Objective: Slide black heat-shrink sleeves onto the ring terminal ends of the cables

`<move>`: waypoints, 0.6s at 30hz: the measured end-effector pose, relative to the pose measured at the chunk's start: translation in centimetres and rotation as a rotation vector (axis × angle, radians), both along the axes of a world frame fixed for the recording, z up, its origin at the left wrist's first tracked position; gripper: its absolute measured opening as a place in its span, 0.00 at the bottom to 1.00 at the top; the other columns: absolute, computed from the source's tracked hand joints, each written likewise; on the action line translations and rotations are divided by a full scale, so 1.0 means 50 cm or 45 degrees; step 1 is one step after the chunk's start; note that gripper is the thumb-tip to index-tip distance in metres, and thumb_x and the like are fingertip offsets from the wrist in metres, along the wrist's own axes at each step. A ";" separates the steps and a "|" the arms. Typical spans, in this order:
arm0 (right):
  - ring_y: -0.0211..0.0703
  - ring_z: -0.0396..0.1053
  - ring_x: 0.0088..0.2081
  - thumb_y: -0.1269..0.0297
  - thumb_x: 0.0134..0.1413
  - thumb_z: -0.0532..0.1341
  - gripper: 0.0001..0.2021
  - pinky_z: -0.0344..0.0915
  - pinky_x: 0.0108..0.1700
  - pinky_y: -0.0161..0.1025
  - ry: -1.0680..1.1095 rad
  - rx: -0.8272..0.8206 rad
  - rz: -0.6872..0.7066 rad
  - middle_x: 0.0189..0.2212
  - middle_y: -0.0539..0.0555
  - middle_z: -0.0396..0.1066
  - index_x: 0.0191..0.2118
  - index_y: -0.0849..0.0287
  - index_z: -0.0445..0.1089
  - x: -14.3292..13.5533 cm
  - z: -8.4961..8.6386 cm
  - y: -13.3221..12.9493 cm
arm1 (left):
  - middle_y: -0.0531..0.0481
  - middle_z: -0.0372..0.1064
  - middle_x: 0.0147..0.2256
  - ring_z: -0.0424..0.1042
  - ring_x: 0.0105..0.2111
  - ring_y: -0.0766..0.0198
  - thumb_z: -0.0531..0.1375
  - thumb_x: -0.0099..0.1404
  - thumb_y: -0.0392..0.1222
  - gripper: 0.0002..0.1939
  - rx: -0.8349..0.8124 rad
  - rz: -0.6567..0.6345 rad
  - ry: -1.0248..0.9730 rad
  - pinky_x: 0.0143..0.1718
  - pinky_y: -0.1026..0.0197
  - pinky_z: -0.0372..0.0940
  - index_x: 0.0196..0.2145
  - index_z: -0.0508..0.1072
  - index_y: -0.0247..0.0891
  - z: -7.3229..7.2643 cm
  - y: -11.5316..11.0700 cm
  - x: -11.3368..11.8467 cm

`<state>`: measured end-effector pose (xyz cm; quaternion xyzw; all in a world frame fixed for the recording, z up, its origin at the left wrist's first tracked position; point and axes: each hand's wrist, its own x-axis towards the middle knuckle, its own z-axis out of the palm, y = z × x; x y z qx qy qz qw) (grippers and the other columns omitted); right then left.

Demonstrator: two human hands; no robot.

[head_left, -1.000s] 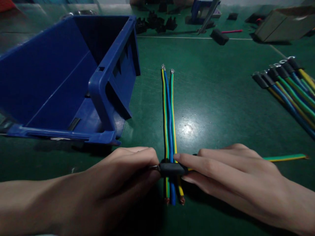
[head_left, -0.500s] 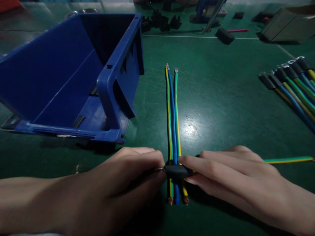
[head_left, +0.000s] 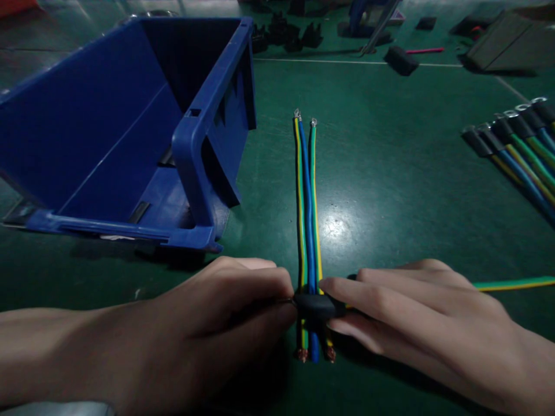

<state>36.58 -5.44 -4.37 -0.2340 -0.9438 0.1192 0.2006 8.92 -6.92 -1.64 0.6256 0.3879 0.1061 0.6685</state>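
Sleeving, black, spans the gap between both hands, across three wires. The left hand pinches a metal end beside it; the right hand clamps its opposite end.

Left hand and right hand are bare; probably a pale grey sleeve (just its edge) shows.

Green work surface and items resting on it.
Blue bin at left; three wires at centre, ring terminals pointing away; black-sleeved cables at right; black parts, black block, box toward far side.
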 end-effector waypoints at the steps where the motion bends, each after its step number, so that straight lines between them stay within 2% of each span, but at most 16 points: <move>1: 0.30 0.72 0.22 0.61 0.87 0.48 0.16 0.57 0.24 0.39 0.001 0.000 -0.002 0.28 0.42 0.74 0.49 0.57 0.72 -0.001 0.000 -0.001 | 0.55 0.63 0.28 0.62 0.27 0.65 0.58 0.80 0.56 0.20 -0.009 0.008 -0.003 0.24 0.68 0.59 0.32 0.69 0.42 -0.002 -0.001 0.000; 9: 0.32 0.72 0.21 0.61 0.87 0.42 0.25 0.58 0.22 0.39 -0.069 -0.026 0.027 0.27 0.45 0.76 0.47 0.57 0.76 -0.009 0.012 0.000 | 0.55 0.60 0.29 0.56 0.27 0.66 0.55 0.82 0.62 0.24 -0.326 0.015 -0.008 0.23 0.66 0.52 0.35 0.68 0.42 -0.006 -0.005 0.000; 13: 0.33 0.72 0.21 0.62 0.87 0.41 0.25 0.58 0.22 0.39 -0.064 -0.020 0.026 0.26 0.45 0.76 0.49 0.58 0.77 -0.005 0.010 0.002 | 0.55 0.62 0.29 0.58 0.27 0.66 0.58 0.81 0.62 0.24 -0.356 0.057 0.021 0.25 0.66 0.53 0.34 0.69 0.40 -0.002 -0.001 -0.001; 18: 0.31 0.69 0.19 0.62 0.87 0.42 0.25 0.57 0.23 0.39 -0.056 -0.018 0.023 0.24 0.43 0.72 0.45 0.57 0.75 -0.004 0.009 -0.001 | 0.55 0.60 0.29 0.57 0.28 0.66 0.55 0.82 0.64 0.26 -0.336 0.023 -0.001 0.24 0.66 0.53 0.35 0.68 0.40 -0.009 -0.004 -0.004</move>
